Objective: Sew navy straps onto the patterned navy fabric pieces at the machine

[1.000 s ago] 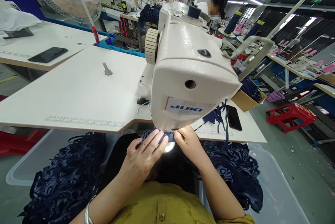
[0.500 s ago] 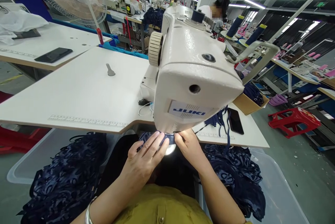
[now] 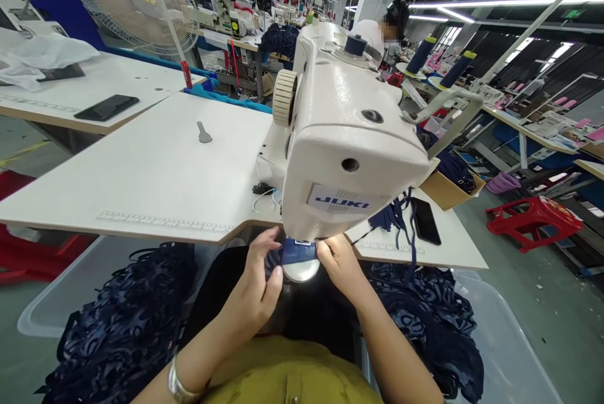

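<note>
A white sewing machine (image 3: 349,133) marked JUKI stands in the middle, its head over a lit plate at the table's front edge. Dark blue fabric (image 3: 301,252) lies stretched over the plate beneath it. On the fabric's left side, my left hand (image 3: 257,281) holds a bunched, patterned part between thumb and fingers. My right hand (image 3: 340,262) pinches the fabric's right edge close under the machine head, fingers pressed together. The needle area is hidden behind the machine head.
A white table (image 3: 179,165) carries a small metal piece (image 3: 204,133) and a phone (image 3: 425,221). Piles of dark blue fabric (image 3: 127,322) hang on both sides over clear bins. A red stool (image 3: 535,221) is at right; a person (image 3: 377,33) sits beyond the machine.
My left hand has moved left off the fabric over the plate, turning with its thumb now apart from the plate. More of the blue fabric shows. My right hand has barely moved.
</note>
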Demonstrator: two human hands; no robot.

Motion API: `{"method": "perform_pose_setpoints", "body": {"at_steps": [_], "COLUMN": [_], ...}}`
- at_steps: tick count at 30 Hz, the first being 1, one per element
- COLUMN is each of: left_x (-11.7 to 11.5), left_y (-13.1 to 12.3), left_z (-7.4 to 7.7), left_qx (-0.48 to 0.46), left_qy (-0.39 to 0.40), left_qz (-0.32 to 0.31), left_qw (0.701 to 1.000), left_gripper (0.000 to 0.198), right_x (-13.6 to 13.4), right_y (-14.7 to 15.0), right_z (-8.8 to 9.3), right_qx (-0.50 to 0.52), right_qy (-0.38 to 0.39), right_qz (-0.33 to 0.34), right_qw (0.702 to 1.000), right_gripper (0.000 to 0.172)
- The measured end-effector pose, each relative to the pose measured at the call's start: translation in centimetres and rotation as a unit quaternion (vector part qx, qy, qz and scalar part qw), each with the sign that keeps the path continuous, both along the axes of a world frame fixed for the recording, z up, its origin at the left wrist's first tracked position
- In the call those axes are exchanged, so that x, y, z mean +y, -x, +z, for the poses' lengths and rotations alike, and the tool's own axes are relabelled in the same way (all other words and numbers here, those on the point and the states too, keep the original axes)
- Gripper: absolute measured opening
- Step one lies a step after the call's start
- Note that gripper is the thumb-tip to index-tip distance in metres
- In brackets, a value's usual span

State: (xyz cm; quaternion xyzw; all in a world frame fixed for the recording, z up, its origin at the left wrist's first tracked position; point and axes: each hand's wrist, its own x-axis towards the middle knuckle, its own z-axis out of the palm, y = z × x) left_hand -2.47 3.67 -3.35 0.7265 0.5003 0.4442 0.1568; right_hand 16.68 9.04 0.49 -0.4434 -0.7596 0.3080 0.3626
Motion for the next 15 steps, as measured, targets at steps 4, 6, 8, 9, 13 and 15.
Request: {"method": "perform_pose_setpoints", "body": {"at_steps": [4,6,8,9,13,15], "left_x": [1.8,2.8,3.5,3.8,4.0,3.6], "left_y": [0.7,1.1,1.5,1.7,3.2,4.5], "left_z": [-1.4,-1.9,-2.4,-2.6,-3.5,-3.8], "left_qx": [-0.086,-0.07,-0.051,-0.044,-0.012,0.001], "left_qy": [0.141,0.173,0.188,0.196,0.255,0.286], "left_qz": [-0.065,-0.09,-0.095,-0.089,-0.057,-0.041], "left_qw": [0.984,0.978,0.976,0.976,0.965,0.957], "left_gripper": [0.048,0.05,0.054,0.055,0.051,0.051], "right_x": [-0.2,-0.5,-0.7,-0.8,-1.1,-1.5], "right_y": [0.0,-0.2,-0.4,-0.5,-0.7,-0.6], "right_z": [0.2,0.3,0.4,0.4,0.4,0.5], "right_qx": [0.001,0.01,0.024,0.028,0.027,0.024], "right_qy": [-0.004,-0.001,0.005,0.008,0.021,0.044], "right_qz": [-0.003,-0.02,-0.037,-0.04,-0.04,-0.042], "right_qw": [1.0,1.0,0.999,0.999,0.999,0.998], "right_gripper": [0.022,0.016,0.011,0.01,0.013,0.015]}}
